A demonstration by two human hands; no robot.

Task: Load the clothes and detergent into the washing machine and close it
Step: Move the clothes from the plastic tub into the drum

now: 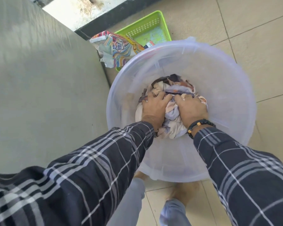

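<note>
A bundle of mixed clothes (173,88), cream, lilac and dark pieces, lies at the bottom of a translucent plastic bucket (219,66) on the floor. Both my hands reach down into the bucket. My left hand (154,106) grips the left side of the bundle, fingers dug into the cloth. My right hand (192,108), with a beaded bracelet at the wrist, grips the right side. A colourful detergent bag (119,46) leans beyond the bucket, partly inside a green basket. The washing machine under a grey cover (44,82) fills the left.
A green plastic basket (147,28) stands on the tiled floor (260,38) behind the bucket. A dark raised ledge (104,20) runs along the top. My legs and feet show below the bucket.
</note>
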